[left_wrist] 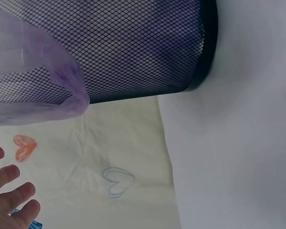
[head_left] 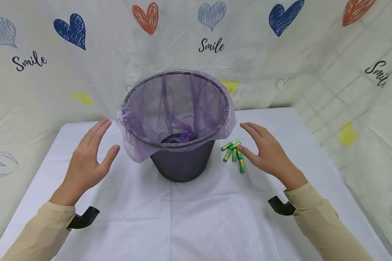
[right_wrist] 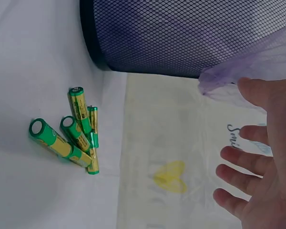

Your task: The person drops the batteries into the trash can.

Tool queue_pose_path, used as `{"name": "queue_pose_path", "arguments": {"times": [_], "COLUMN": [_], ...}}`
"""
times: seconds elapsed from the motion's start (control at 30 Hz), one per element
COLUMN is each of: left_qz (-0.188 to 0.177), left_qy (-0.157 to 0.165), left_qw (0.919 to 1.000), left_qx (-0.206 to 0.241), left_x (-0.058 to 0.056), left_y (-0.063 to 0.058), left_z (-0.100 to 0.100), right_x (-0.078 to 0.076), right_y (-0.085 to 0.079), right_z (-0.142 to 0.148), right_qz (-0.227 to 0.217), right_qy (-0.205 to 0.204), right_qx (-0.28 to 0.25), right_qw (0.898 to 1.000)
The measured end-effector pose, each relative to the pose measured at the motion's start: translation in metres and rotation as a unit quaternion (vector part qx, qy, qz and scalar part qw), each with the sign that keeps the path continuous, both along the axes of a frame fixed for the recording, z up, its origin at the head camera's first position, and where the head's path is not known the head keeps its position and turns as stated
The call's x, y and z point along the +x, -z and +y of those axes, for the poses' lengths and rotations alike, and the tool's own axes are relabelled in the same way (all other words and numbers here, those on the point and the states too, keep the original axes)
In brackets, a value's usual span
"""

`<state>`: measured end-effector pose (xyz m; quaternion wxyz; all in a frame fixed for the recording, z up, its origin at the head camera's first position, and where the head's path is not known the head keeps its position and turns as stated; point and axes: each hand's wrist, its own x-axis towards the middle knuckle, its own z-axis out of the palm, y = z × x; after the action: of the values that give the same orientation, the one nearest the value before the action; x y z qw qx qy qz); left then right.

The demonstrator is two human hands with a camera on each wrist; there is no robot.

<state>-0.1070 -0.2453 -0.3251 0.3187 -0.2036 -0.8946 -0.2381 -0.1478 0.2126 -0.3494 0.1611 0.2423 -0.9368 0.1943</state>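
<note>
A black mesh wastebasket [head_left: 183, 166] stands upright on the table. Its purple plastic bag [head_left: 135, 146] lines the inside and folds over the rim all round, hanging lower at the front left. My left hand [head_left: 89, 156] is held up to the left of the basket, fingers extended and thumb apart, holding nothing. On the other side my right hand [head_left: 268, 150] hovers with spread fingers, also empty. Several green and gold batteries [right_wrist: 76, 138] lie in a loose pile right of the basket, close by the right thumb in the head view.
A white cloth covers the table [head_left: 196, 217]. Behind and to the right hangs a pale curtain [head_left: 183, 47] printed with hearts and "Smile". Black curved pieces [head_left: 85, 217] stick out from both beige sleeves [head_left: 42, 232] at the wrists.
</note>
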Motion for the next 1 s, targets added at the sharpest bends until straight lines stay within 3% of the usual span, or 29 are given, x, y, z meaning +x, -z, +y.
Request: {"name": "queue_pose_path", "arguments": {"times": [0.23, 0.57, 1.0], "left_qz": [0.034, 0.057, 0.093], "left_qy": [0.011, 0.060, 0.063], "left_qw": [0.9991, 0.9919, 0.9826], "left_qx": [0.025, 0.097, 0.148], "left_x": [0.001, -0.005, -0.005], "left_y": [-0.007, -0.014, -0.029], "left_z": [0.005, 0.020, 0.039], "right_x": [0.001, 0.004, 0.004], "right_y": [0.001, 0.006, 0.009], "right_z": [0.003, 0.009, 0.011], "right_qz": [-0.012, -0.036, -0.029], "right_qy": [0.006, 0.002, 0.000], "right_qx": [-0.017, -0.067, -0.093], "right_qw": [1.000, 0.997, 0.995]}}
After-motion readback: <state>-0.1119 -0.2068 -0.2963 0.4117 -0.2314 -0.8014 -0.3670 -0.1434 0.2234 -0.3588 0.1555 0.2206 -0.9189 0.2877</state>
